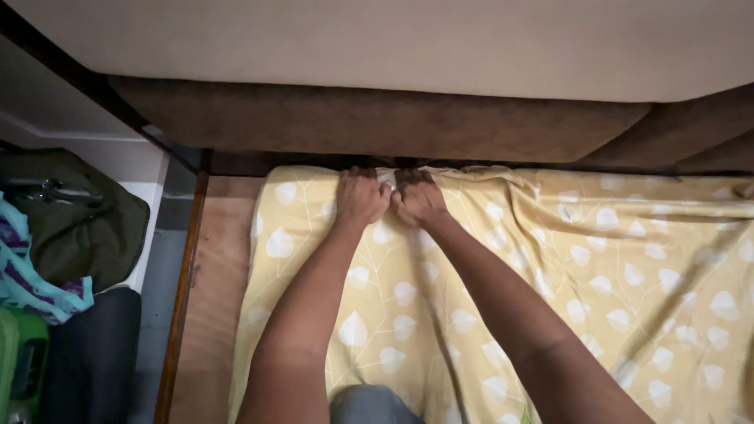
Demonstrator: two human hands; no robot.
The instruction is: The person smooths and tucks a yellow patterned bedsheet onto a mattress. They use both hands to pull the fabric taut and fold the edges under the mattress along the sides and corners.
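Observation:
A yellow bed sheet with white leaf shapes lies over a mattress and fills the centre and right of the head view. My left hand and my right hand sit side by side at the sheet's far edge. Both fists are closed on bunched sheet fabric, right where it meets the brown padded headboard. The fingertips are hidden in the gap under the headboard. Both forearms stretch forward from the bottom of the frame.
Bare wooden bed base shows left of the sheet, edged by a dark wooden rail. Beyond it on the floor lie a dark green bag, a teal patterned cloth and a green object. A pale wall rises above the headboard.

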